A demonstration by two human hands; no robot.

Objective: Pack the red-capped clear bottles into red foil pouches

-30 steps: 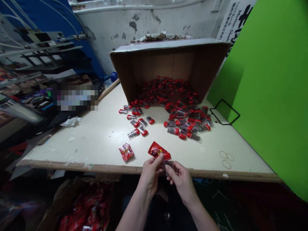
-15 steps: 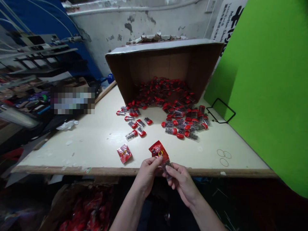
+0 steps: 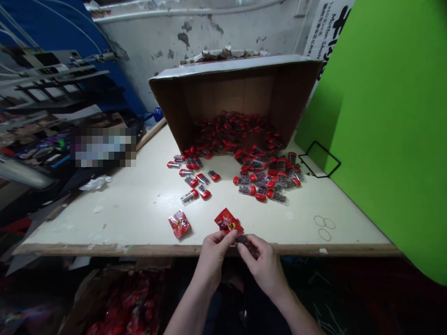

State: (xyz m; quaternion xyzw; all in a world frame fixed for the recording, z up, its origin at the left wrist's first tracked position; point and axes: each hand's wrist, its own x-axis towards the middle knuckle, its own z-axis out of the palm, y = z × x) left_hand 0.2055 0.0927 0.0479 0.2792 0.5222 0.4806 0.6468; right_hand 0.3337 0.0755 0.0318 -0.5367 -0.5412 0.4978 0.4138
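Observation:
My left hand (image 3: 217, 247) pinches the lower edge of a small red printed packet (image 3: 226, 219), close to the table's front edge. Beside it my right hand (image 3: 260, 258) is closed around a small clear container of dark beads (image 3: 248, 242), which is partly covered by the fingers. The container meets the packet's lower end; whether it is inside the packet I cannot tell. Another red packet (image 3: 179, 224) lies flat to the left. Beyond the hands are loose clear containers with red caps (image 3: 203, 179) and dark contents.
A cardboard box (image 3: 235, 70) on its side holds many more red-capped containers. Three rubber bands (image 3: 324, 234) and a black wire frame (image 3: 320, 160) lie to the right, by a green panel (image 3: 377, 139). Crumpled tissue (image 3: 96, 183) is at left. Below sits a box of red packets (image 3: 127, 302).
My right hand has turned and its fingers now cover more of the container. The packet has tilted and shifted slightly down and left. The loose containers lie as before.

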